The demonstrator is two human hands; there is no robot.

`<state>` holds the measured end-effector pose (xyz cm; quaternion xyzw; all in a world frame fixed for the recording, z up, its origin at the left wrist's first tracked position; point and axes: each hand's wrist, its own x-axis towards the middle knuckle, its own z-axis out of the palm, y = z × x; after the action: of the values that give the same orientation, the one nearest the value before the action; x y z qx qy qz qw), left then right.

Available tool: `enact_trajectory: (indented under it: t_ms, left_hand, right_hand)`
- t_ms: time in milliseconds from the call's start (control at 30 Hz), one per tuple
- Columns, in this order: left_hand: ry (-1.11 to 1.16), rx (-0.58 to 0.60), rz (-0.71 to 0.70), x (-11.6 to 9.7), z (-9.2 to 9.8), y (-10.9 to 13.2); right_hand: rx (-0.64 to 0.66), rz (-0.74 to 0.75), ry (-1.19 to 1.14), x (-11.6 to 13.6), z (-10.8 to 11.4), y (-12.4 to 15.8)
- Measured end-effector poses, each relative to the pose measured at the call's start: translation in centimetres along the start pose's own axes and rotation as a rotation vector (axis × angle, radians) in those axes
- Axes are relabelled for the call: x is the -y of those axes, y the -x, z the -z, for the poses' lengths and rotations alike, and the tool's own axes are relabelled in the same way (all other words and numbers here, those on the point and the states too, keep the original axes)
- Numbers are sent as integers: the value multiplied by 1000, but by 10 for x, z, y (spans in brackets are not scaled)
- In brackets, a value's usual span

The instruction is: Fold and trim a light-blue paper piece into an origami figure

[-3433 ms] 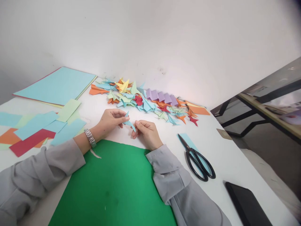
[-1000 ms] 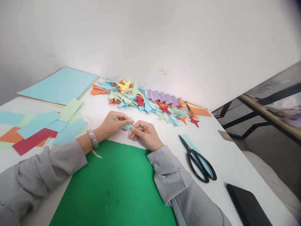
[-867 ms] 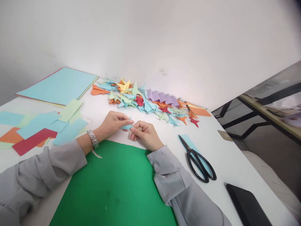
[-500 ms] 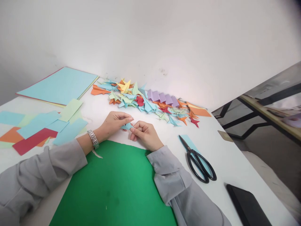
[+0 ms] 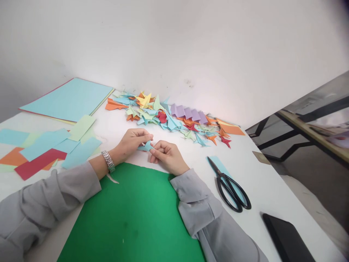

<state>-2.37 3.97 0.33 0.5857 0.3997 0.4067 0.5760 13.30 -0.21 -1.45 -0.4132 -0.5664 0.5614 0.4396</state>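
Both hands meet over the white table just past a large green sheet (image 5: 131, 214). My left hand (image 5: 131, 142) and my right hand (image 5: 167, 154) pinch a small folded light-blue paper piece (image 5: 145, 146) between their fingertips. Fingers of both hands are closed on it. A metal watch sits on my left wrist. Grey sleeves cover both forearms.
A heap of folded coloured paper shapes (image 5: 169, 116) lies along the wall. Cut paper strips (image 5: 46, 149) and a stack of blue sheets (image 5: 71, 98) are at the left. Black scissors (image 5: 230, 187) rest on a blue strip at the right, and a dark tablet (image 5: 286, 236) lies near the table's edge.
The blue piece was longer and spread between the hands 3.4 s ago; now it is folded smaller and the fingertips are closer together. The hands have hardly shifted in the last second.
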Motion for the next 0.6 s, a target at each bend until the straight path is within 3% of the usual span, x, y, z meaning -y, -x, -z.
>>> enact_trajectory:
  t_ms: [267,600]
  left_hand:
    - [96,-43,47,2,-2,-1]
    - [-108,99,-24,5,4,0]
  right_hand:
    - [-75,16,-43,-2,1,-1]
    - [-156,64,-89,-2,3,0]
